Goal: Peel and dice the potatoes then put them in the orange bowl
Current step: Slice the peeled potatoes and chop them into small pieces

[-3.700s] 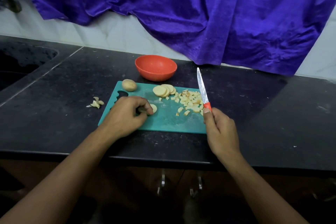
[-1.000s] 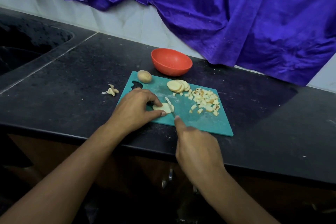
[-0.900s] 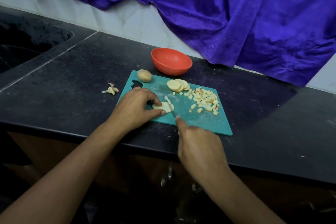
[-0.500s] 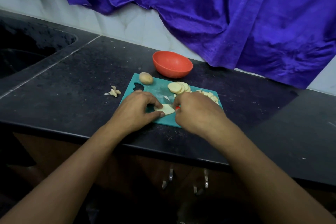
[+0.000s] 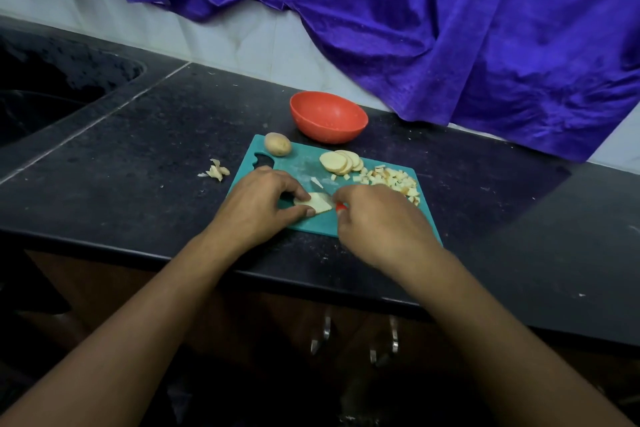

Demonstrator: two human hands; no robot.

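I see L hand (image 5: 258, 206) pinching a potato slice (image 5: 317, 202) on the board (image 5: 301, 163). R hand (image 5: 377, 222) is clamped on the knife (image 5: 340, 207), blade touching the slice. Orange bowl (image 5: 329, 116) sits at 12 o'clock from the board.

The right hand (image 5: 381, 222) hides most of the knife (image 5: 340, 207) — only a red sliver, perhaps its handle.

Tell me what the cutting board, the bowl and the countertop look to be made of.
Cutting board: likely plastic, uniform matte teal with a moulded handle cutout. Orange bowl: probably plastic, even colour, soft sheen. Countertop: looks like polished black stone, speckled and faintly reflective; laminate is possible.
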